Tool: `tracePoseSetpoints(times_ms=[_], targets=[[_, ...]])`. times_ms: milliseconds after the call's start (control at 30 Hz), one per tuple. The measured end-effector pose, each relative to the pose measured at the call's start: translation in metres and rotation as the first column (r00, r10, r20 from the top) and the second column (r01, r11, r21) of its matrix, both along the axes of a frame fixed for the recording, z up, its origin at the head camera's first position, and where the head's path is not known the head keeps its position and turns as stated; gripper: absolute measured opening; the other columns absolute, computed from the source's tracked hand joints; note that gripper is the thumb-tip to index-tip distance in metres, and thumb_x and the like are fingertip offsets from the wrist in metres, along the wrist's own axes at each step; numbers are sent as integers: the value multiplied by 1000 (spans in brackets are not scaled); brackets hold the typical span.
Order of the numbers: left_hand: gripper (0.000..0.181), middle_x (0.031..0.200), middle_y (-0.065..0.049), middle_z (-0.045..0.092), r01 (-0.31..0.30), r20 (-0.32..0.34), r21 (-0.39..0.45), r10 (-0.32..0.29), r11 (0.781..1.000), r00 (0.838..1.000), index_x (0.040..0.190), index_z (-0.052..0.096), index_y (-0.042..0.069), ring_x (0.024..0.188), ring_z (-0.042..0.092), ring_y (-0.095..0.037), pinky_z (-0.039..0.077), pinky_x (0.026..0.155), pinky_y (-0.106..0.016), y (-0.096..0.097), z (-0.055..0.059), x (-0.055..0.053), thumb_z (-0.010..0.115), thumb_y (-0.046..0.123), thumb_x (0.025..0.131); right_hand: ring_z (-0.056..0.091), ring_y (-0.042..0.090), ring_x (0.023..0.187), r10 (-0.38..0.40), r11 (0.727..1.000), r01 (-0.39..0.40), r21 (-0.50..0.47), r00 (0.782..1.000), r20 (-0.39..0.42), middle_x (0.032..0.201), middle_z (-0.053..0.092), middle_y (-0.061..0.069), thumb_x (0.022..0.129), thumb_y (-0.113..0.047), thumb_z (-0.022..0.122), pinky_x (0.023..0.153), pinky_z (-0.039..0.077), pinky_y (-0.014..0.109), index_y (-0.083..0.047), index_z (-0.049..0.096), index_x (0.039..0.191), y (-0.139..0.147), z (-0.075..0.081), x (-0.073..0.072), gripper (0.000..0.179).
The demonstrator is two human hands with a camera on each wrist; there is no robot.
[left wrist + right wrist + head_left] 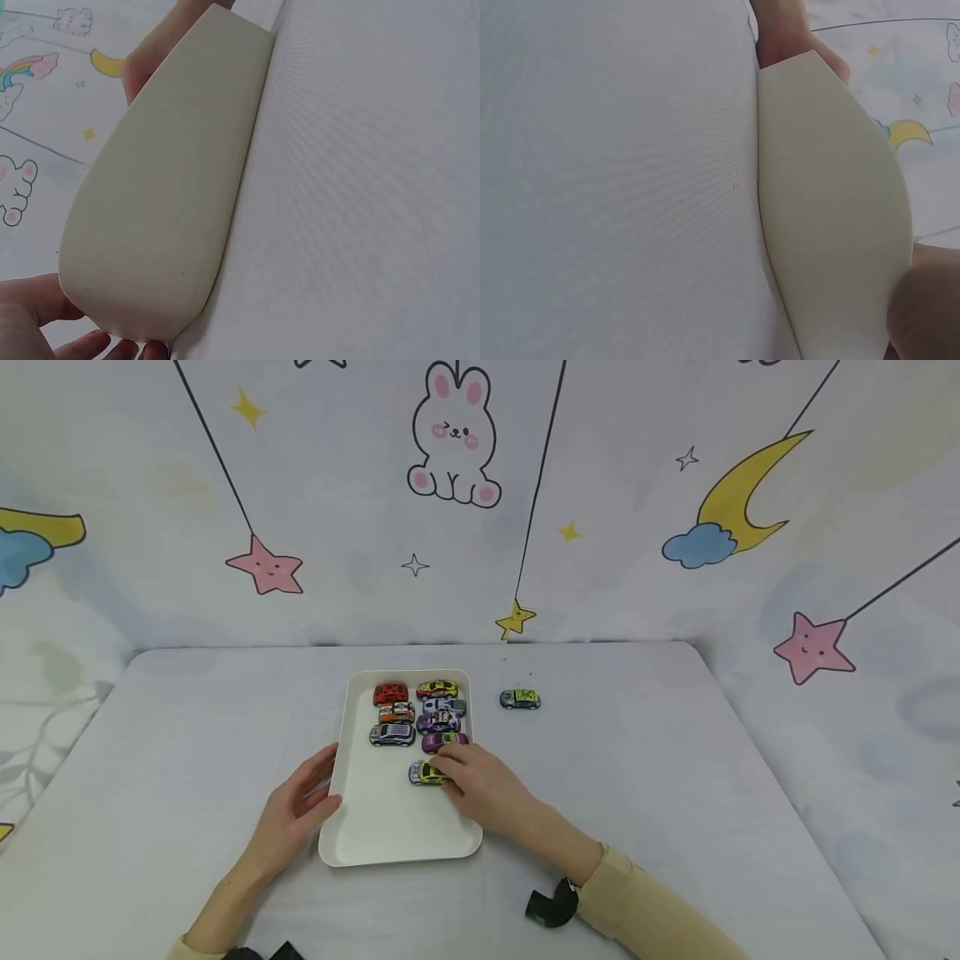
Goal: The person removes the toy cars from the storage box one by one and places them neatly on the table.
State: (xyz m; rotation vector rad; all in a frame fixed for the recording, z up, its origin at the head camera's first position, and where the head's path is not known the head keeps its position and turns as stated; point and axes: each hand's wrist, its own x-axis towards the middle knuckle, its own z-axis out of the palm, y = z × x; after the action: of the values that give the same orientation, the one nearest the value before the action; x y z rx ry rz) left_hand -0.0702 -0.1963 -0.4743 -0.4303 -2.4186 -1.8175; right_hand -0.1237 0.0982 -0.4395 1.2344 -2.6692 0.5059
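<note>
A white tray (375,827) holds several small toy cars, grouped toward its far end. At its left side, my left hand (296,810) holds the rim with the thumb at the top edge and fingertips against the outer wall. My right hand (483,785) reaches over the tray's right side and pinches a yellow and white toy car (426,773), partly covered by the fingers. Just beyond those fingers is a purple toy car (442,742). The wrist views mainly show the tray's outer wall (157,187), hiding the cars.
Outside the tray, to its upper right, a green and blue toy car (520,699) sits on the white tablecloth (637,760). Inside, a red car (390,694) and a silver-blue car (392,734) stand in the left column. A patterned backdrop rises behind the table.
</note>
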Motion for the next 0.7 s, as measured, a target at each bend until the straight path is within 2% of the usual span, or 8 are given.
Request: tracePoseSetpoints(times_ms=[100, 200, 300, 467, 700], targets=[[61, 149, -32, 41, 3, -1, 0, -3, 1000, 1000, 150, 37, -2, 130, 47, 6, 43, 100, -7, 0, 1, 0, 61, -4, 94, 64, 21, 112, 15, 998, -15, -63, 1000, -8, 122, 67, 6, 91, -9, 73, 98, 54, 30, -8, 70, 122, 2, -4, 0, 31], [61, 149, -32, 41, 4, -1, 3, -4, 1000, 1000, 151, 37, -2, 130, 47, 7, 43, 100, -7, 0, 0, 0, 61, -4, 94, 65, 21, 112, 42, 988, -50, -149, 998, -55, 120, 67, 7, 89, -8, 74, 97, 55, 29, -7, 71, 120, 3, -9, -1, 31], [61, 149, -32, 41, 4, -4, 4, -4, 1000, 1000, 151, 37, -2, 131, 47, 6, 44, 100, -7, -1, 0, 0, 61, -4, 94, 65, 20, 109, 63, 965, -94, -245, 989, -132, 117, 67, 8, 87, -5, 75, 95, 56, 26, -5, 72, 118, 4, -14, -3, 31], [61, 149, -32, 41, 5, -4, 1, -5, 1000, 1000, 150, 37, -3, 132, 47, 5, 44, 100, -8, -1, -1, 0, 61, -4, 94, 66, 21, 105, 56, 914, -148, -377, 968, -244, 117, 66, 12, 82, 1, 78, 91, 57, 23, 0, 70, 118, 7, -21, -6, 37], [61, 148, -35, 40, 13, -9, 12, -13, 1000, 1000, 150, 37, -3, 131, 48, 4, 45, 99, -8, -1, 1, 0, 61, -5, 94, 64, 24, 108, 22, 864, -150, -481, 965, -262, 121, 62, 15, 83, 4, 76, 92, 57, 23, 3, 67, 123, 10, -30, -8, 40]])
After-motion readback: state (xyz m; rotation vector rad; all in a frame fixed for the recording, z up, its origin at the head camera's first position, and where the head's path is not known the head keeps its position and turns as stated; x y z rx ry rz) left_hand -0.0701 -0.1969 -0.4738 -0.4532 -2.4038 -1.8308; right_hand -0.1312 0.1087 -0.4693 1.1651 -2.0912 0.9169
